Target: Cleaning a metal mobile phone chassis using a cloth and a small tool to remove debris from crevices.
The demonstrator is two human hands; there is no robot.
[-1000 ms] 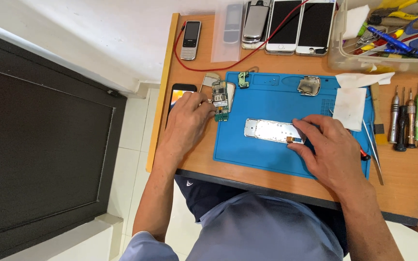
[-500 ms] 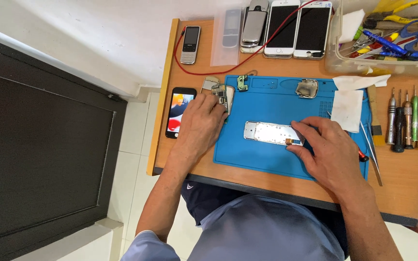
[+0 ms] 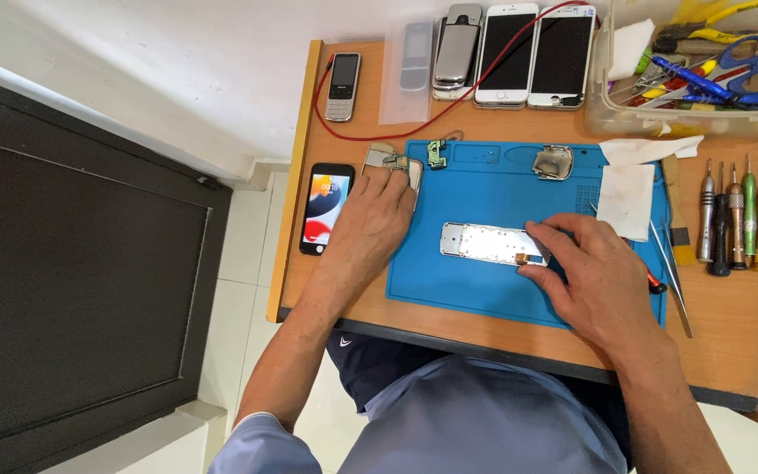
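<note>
Presently, I note:
Phone frame (image 3: 489, 242): long axis left-right across blue mat (image 3: 484, 290).
Right hand (image 3: 603, 281): fingertips pinching frame's right end.
Left hand (image 3: 375, 224): flat, relaxed over metal parts (image 3: 385, 160).

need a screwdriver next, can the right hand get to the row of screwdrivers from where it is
Probably yes. The right hand rests on the blue mat by the metal phone frame, and the screwdrivers lie in a row just to its right. Only tweezers and a white cloth lie between, both flat.
</note>
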